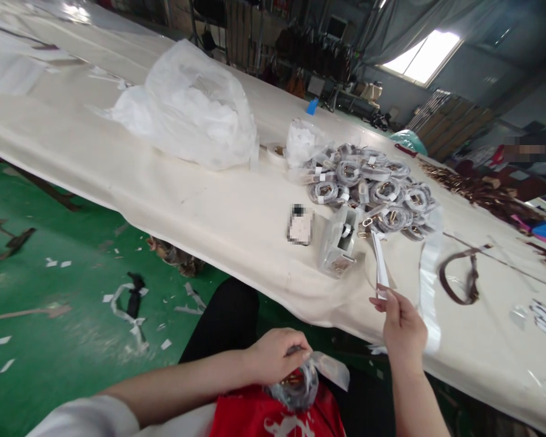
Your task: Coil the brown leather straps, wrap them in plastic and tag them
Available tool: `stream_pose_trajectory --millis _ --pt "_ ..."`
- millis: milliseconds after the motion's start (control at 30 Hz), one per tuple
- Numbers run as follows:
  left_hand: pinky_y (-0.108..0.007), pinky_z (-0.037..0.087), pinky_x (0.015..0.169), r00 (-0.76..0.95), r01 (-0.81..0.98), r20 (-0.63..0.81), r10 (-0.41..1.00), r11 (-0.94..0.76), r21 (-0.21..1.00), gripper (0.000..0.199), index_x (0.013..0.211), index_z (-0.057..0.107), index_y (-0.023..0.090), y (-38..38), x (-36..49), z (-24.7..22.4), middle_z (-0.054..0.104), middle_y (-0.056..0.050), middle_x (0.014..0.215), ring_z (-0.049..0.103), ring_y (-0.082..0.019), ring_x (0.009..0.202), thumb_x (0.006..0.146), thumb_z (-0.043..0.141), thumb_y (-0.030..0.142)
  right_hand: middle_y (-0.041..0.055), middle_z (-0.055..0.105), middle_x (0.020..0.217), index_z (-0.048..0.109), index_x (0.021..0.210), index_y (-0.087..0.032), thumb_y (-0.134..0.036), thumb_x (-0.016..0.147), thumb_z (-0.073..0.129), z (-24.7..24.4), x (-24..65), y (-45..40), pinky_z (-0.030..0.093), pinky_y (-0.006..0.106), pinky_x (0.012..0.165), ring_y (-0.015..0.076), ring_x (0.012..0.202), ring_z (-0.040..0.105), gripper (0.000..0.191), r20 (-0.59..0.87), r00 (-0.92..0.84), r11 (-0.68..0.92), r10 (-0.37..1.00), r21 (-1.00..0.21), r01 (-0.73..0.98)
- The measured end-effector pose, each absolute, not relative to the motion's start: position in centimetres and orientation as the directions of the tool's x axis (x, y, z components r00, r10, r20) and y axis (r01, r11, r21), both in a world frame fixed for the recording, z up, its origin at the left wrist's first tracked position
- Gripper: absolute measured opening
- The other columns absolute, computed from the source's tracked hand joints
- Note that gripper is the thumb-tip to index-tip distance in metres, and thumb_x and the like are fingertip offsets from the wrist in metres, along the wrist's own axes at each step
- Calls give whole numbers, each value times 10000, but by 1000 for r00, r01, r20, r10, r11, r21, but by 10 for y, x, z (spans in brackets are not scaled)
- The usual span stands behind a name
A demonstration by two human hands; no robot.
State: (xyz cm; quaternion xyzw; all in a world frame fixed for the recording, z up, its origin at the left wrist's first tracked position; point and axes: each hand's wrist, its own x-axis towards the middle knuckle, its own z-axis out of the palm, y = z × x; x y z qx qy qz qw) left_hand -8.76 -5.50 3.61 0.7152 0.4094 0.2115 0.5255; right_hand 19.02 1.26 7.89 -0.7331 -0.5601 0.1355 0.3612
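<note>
Plastic-wrapped coil (303, 391), white strip (380, 262): both being held
Left hand (279, 357) is gripping the coil, mostly closed; right hand (403, 325) is pinching the strip's near end; tape dispenser (333, 246) is sitting beyond, left of right hand

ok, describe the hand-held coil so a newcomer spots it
Find the long cream table; below its near edge is the person's lap. There the left hand holds the plastic-wrapped coil. Unlike the piled coils on the table, it sits alone, plastic flap sticking out.

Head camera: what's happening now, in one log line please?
left hand: holds wrapped coil; right hand: pinches white strip; tape dispenser: on table, near coil pile
</note>
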Motion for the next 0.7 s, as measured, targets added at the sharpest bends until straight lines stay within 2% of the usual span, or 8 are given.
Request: stream_pose_trajectory --millis 133,200,333,500,600,700 --pt "-233 487 808 572 378 -153 806 -93 921 219 990 727 199 -55 -85 35 738 -38 978 676 -181 910 913 543 290 73 794 965 732 1015 -205 -514 829 697 89 172 -23 571 363 888 237 913 750 362 58 369 -101 928 -912 398" --pt "-234 489 797 571 379 -156 806 -90 921 218 978 725 195 -56 -83 36 735 -38 959 673 -181 898 915 539 290 46 796 950 748 967 -217 -414 753 808 91 165 -40 572 305 892 203 909 745 297 6 374 -93 927 -965 245" --pt "-230 488 787 584 356 -141 799 -96 930 231 952 717 190 -58 -79 39 727 -32 920 666 -177 884 934 515 301 3 790 924 768 918 -245 -278 725 853 93 161 -71 576 198 850 140 849 740 214 -11 373 -42 928 -996 74" --pt "-230 487 766 592 386 -151 792 -114 915 219 940 709 194 -62 -75 44 716 -27 905 658 -175 877 935 513 292 7 762 1035 763 996 -287 -187 747 836 97 163 -101 601 200 831 155 889 745 278 -42 215 -41 976 -999 -8" --pt "-238 490 778 596 400 -152 788 -127 908 225 967 705 197 -65 -73 46 716 -28 915 658 -177 884 940 505 299 17 743 1049 768 983 -285 -192 750 832 98 162 -110 614 209 797 164 860 746 259 -11 164 -3 986 -999 -48" --pt "-243 491 796 600 416 -156 785 -140 899 223 985 697 205 -66 -70 48 716 -26 933 657 -178 894 942 499 300 45 725 1063 770 990 -262 -270 828 766 97 158 -113 616 232 777 175 854 734 162 -41 132 -21 990 -988 -155"
